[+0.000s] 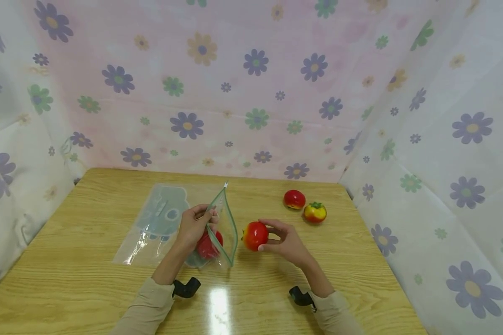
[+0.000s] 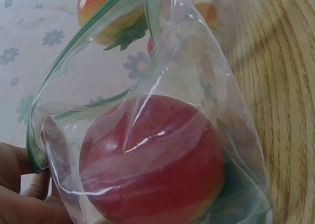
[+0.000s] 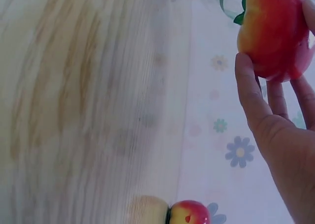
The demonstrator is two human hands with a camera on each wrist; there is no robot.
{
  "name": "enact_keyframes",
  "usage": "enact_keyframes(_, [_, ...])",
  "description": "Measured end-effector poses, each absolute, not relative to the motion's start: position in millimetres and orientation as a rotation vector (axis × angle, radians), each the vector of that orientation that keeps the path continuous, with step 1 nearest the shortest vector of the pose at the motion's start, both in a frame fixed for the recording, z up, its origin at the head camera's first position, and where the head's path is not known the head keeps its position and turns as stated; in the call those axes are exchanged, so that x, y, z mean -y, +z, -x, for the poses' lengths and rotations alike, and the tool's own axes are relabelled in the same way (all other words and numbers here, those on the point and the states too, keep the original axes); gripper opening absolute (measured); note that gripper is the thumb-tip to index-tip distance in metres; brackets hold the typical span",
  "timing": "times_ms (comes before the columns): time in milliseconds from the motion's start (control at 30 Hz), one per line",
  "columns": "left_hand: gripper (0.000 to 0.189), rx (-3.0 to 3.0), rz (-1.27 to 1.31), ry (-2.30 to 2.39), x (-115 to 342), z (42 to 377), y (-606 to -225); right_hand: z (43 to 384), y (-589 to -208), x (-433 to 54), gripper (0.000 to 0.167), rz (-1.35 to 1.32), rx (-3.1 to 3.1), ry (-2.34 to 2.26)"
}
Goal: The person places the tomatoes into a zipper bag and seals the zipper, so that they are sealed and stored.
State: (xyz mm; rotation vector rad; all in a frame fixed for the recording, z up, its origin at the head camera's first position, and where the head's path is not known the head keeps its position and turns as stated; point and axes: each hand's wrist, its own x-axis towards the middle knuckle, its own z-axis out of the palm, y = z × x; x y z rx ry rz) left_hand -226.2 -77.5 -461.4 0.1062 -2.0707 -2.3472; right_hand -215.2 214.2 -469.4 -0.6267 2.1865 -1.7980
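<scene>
My left hand (image 1: 194, 226) pinches the edge of a clear zip bag (image 1: 230, 223) with a green seal, and its mouth stands apart. Inside the bag lies a red fruit (image 2: 152, 160), seen through the plastic. Just right of the bag's mouth, my right hand (image 1: 286, 242) holds a red-and-yellow tomato (image 1: 255, 236) between thumb and fingers. The tomato's green leaves (image 3: 239, 18) point toward the bag. In the right wrist view the fingers (image 3: 251, 86) curve round its underside.
Farther back on the right of the wooden table (image 1: 88, 288) lie a red fruit (image 1: 295, 199) and a red-and-yellow one with green leaves (image 1: 315, 212). A flat clear bag with a pale blue print (image 1: 163, 214) lies at left. Flowered cloth (image 1: 234, 93) surrounds the table.
</scene>
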Motion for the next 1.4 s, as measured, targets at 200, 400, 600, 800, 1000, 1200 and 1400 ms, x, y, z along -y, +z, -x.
enact_keyframes(200, [0.022,2.047,-0.106,-2.367,77,226,-460,214,-467,-202,0.062,0.690,-2.122,-1.797])
enact_keyframes(400, [0.023,2.024,-0.122,-2.412,75,225,-461,213,-468,-189,0.061,0.723,-2.104,-1.765])
enact_keyframes(600, [0.023,2.049,-0.123,-2.401,74,223,-462,210,-472,-181,0.062,0.742,-2.084,-1.753])
enact_keyframes(800, [0.024,2.069,-0.104,-2.373,73,223,-462,210,-473,-174,0.061,0.758,-2.080,-1.745])
enact_keyframes(1000, [0.026,2.040,-0.071,-2.406,73,224,-462,212,-473,-170,0.059,0.763,-2.072,-1.729])
enact_keyframes(1200, [0.028,2.028,-0.042,-2.429,73,225,-461,213,-472,-165,0.057,0.765,-2.064,-1.700])
enact_keyframes(1400, [0.026,2.033,-0.045,-2.436,72,223,-458,213,-470,-157,0.056,0.750,-2.101,-1.649])
